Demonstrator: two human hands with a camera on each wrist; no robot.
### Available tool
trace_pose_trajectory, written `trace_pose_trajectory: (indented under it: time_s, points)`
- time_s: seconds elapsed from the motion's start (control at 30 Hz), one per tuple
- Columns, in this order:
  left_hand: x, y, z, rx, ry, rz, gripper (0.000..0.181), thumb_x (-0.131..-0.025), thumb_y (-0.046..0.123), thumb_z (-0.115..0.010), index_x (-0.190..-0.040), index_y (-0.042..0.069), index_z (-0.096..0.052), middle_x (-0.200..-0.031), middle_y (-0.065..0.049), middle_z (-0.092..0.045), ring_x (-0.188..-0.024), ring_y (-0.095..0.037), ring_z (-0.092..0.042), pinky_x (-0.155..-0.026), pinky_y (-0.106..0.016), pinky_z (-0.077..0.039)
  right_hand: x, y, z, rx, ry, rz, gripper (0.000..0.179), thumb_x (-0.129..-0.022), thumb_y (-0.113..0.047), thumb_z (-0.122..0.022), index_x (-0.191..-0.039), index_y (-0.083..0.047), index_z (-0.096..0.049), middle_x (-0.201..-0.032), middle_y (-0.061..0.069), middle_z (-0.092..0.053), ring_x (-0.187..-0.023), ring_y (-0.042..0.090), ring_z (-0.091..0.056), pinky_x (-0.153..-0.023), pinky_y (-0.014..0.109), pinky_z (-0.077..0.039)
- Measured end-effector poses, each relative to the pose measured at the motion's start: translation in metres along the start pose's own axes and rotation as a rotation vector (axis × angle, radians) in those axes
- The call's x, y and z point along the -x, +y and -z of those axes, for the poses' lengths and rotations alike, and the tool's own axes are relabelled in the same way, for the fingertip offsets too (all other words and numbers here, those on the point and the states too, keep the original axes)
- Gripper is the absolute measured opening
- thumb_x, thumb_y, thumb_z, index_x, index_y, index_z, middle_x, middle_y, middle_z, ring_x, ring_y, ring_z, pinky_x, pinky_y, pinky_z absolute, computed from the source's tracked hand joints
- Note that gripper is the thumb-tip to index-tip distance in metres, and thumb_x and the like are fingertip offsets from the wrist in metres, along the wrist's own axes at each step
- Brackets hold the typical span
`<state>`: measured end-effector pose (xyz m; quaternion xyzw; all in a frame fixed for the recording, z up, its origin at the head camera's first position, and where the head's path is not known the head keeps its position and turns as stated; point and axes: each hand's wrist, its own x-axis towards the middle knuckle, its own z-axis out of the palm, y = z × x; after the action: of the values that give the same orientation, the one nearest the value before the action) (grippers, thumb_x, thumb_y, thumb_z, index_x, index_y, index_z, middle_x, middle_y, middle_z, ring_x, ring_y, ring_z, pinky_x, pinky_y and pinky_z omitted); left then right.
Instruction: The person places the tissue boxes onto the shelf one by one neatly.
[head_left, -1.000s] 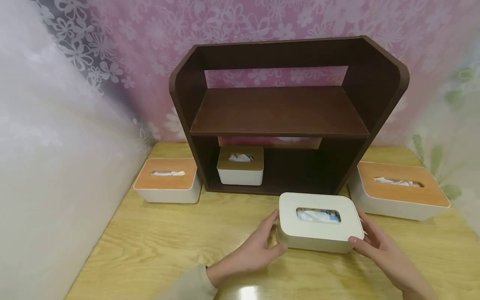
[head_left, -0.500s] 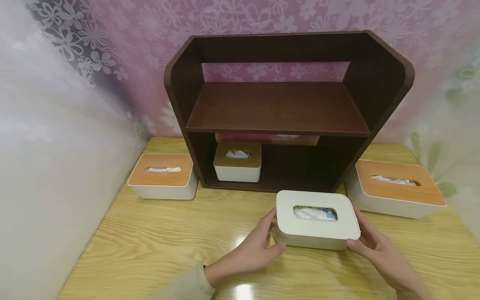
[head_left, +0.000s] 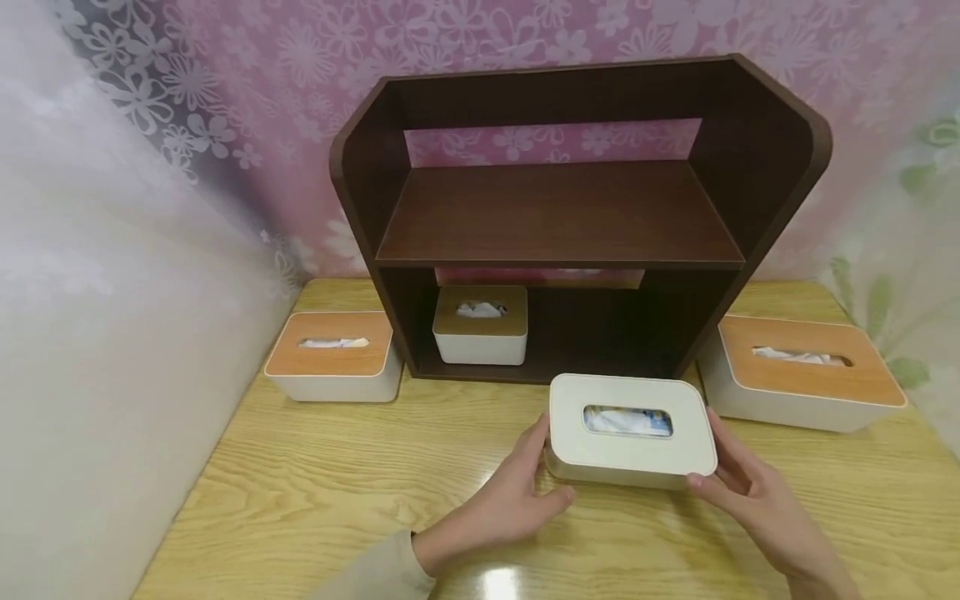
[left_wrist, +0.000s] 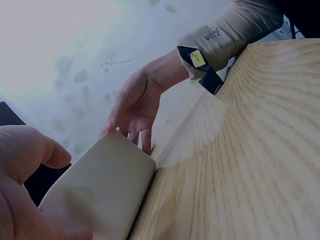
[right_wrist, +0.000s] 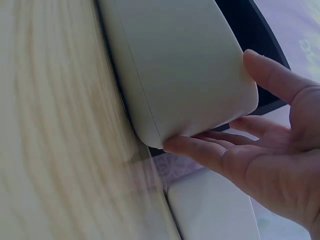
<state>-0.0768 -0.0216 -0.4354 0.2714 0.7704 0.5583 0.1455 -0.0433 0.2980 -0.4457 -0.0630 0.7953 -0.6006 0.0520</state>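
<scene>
A cream tissue box [head_left: 630, 454] with a slotted lid is in front of the shelf, low over the wooden table [head_left: 315, 483]. My left hand [head_left: 510, 492] is at its left end, fingers against the side and thumb stretched out near the front corner. My right hand [head_left: 757, 496] grips the right end, thumb on the front edge and fingers along the side. In the right wrist view, the right hand's fingertips [right_wrist: 175, 144] reach the box's lower corner. Printed packaging and white tissue show through the slot.
A dark brown two-tier shelf [head_left: 558, 212] stands behind. Its lower tier holds a small square tissue box [head_left: 482, 346] at left. Wood-lidded tissue boxes flank it, one left [head_left: 333, 387] and one right [head_left: 802, 400]. A white wall [head_left: 112, 333] rises at the left.
The cream tissue box has shifted slightly left and toward the shelf, with the right hand following it. The left hand stays almost in place. The head view has shifted a little.
</scene>
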Motion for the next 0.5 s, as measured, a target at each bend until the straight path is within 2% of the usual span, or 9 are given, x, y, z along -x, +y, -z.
trace_pose_trajectory:
  time_s: [0.07,0.17,0.3,0.43,0.5]
  points:
    - [-0.001,-0.002,0.000,0.008,0.008,-0.011,0.098,-0.089,0.010,-0.066,-0.161,0.022,0.000,-0.159,-0.005,-0.023,-0.140,-0.017,-0.033,-0.112,-0.041,-0.038,-0.001,0.000,-0.002,-0.005,0.018,0.006,0.082,-0.095,0.000,-0.061,-0.160,-0.016,-0.014,-0.165,0.006,-0.016,-0.124,-0.019,-0.037,-0.092,0.006,-0.042]
    - [-0.003,-0.004,0.002,0.011,0.020,-0.015,0.099,-0.088,0.009,-0.066,-0.161,0.022,0.000,-0.161,-0.002,-0.021,-0.143,-0.017,-0.030,-0.114,-0.042,-0.034,-0.004,-0.003,-0.006,-0.041,0.027,0.012,0.084,-0.095,0.000,-0.062,-0.161,-0.017,-0.013,-0.165,0.011,-0.014,-0.126,-0.018,-0.037,-0.094,0.006,-0.040]
    - [-0.006,-0.007,0.003,0.010,0.016,-0.023,0.101,-0.087,0.010,-0.065,-0.160,0.021,0.002,-0.165,0.001,-0.011,-0.149,-0.017,-0.017,-0.117,-0.044,-0.027,-0.006,-0.006,-0.008,-0.095,0.032,-0.008,0.085,-0.095,-0.001,-0.063,-0.160,-0.022,-0.013,-0.165,0.013,-0.008,-0.128,-0.016,-0.036,-0.095,0.006,-0.039]
    - [-0.011,-0.011,0.007,0.008,0.027,-0.004,0.102,-0.087,0.009,-0.066,-0.161,0.022,0.003,-0.166,0.002,-0.008,-0.150,-0.017,-0.015,-0.115,-0.046,-0.031,-0.011,-0.010,-0.012,-0.086,0.044,-0.016,0.085,-0.095,-0.004,-0.064,-0.160,-0.023,-0.013,-0.166,0.013,-0.007,-0.132,-0.011,-0.035,-0.094,0.005,-0.039]
    - [-0.013,-0.013,0.009,-0.006,0.041,0.006,0.101,-0.087,0.010,-0.067,-0.161,0.019,0.002,-0.166,-0.002,-0.007,-0.150,-0.019,-0.016,-0.114,-0.047,-0.032,-0.015,-0.013,-0.015,-0.067,0.044,-0.021,0.086,-0.095,-0.006,-0.065,-0.160,-0.023,-0.012,-0.165,0.014,-0.007,-0.137,-0.004,-0.032,-0.095,0.005,-0.038]
